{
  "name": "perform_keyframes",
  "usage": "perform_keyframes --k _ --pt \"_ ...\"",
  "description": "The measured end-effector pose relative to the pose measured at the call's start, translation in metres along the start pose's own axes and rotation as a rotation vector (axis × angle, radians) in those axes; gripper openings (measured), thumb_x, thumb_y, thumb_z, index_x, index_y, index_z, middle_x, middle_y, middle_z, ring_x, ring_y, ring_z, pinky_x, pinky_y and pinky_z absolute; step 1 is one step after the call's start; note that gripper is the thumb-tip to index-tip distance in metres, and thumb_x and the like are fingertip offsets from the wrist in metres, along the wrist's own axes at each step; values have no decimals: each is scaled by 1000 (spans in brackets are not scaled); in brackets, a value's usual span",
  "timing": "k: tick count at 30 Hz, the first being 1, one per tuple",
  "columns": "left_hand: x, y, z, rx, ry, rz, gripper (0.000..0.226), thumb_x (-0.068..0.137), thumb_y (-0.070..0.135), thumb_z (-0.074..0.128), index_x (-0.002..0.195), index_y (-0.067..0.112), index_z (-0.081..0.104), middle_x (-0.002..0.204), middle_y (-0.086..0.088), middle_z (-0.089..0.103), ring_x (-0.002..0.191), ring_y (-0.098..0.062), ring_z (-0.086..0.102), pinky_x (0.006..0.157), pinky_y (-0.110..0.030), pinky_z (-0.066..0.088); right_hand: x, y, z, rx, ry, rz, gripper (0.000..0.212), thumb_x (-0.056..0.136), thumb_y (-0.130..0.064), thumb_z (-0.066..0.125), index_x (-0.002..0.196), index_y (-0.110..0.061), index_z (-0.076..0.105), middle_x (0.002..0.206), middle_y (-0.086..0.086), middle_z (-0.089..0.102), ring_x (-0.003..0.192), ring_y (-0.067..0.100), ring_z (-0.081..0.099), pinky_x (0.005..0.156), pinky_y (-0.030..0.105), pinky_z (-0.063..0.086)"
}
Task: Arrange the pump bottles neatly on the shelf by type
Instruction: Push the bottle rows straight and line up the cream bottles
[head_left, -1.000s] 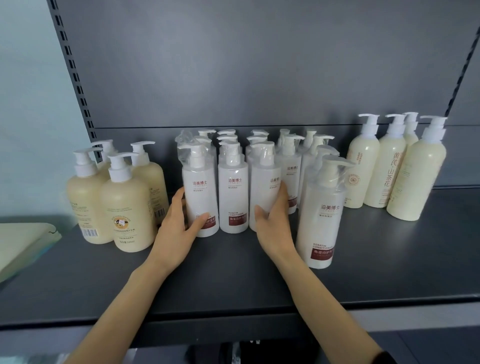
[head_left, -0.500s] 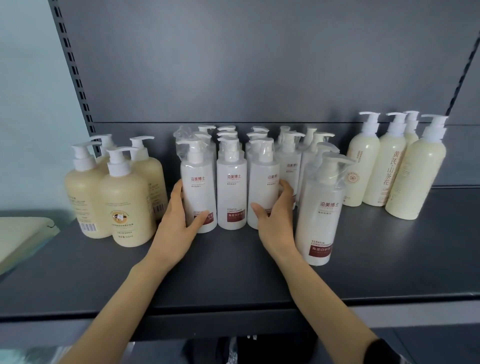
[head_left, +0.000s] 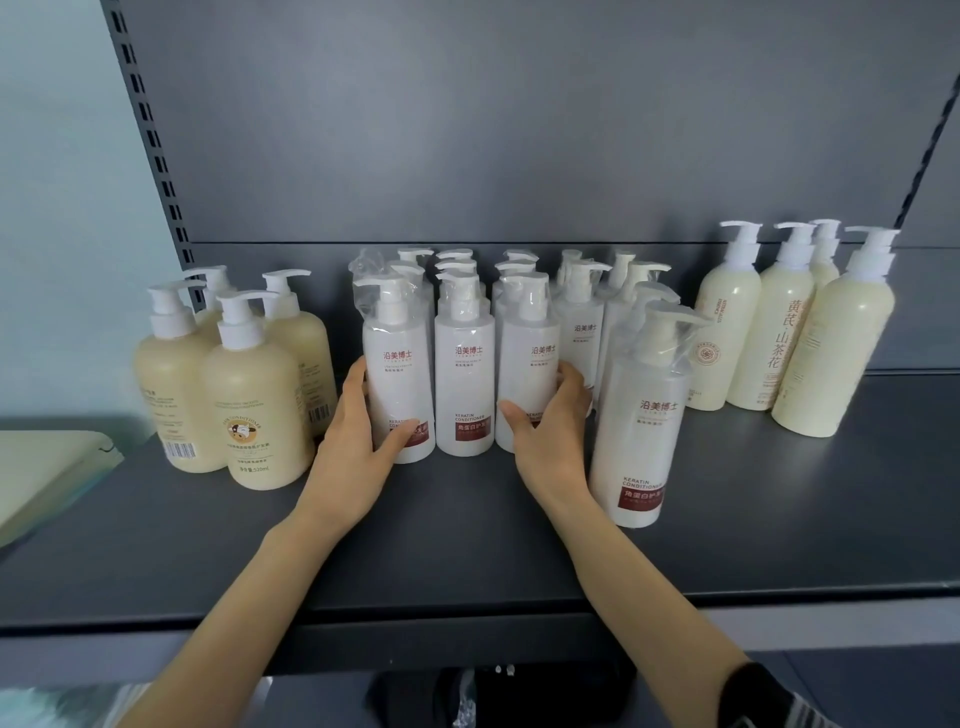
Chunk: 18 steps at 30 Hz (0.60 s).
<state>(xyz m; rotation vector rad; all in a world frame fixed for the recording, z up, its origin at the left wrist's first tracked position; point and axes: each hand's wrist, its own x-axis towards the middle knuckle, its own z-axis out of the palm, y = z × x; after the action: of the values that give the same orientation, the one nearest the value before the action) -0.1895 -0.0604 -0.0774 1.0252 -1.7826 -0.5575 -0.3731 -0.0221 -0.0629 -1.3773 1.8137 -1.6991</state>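
Bracketing the white front row on the shelf: left hand wraps left bottle, right hand wraps right bottle. We judge them light, film-slick, tippy; grip low on bodies, not pumps.

One head-worn camera (wide-angle) looks forward and down, close onto the shelf.

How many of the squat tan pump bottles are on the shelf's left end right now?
4 tan bottles: front left, front right, back left, back right. Others may hide behind.
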Motion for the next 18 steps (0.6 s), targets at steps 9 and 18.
perform_keyframes --k 9,18 --pt "0 -2 1 -3 8 3 77 87 21 64 144 35 14 144 5 40 130 -17 43 106 -48 39 0 -1 0 11 -14 12 72 84 -16 69 141 -16 24 141 3 31 132 19 34 114 41 28" --pt "2 2 -3 -28 -8 -12 77 86 17 65 144 33 17 141 9 43 129 -17 44 108 -46 36 -4 -4 1 38 -48 27 75 85 -18 67 143 -16 19 144 4 22 136 21 27 116 44 24"
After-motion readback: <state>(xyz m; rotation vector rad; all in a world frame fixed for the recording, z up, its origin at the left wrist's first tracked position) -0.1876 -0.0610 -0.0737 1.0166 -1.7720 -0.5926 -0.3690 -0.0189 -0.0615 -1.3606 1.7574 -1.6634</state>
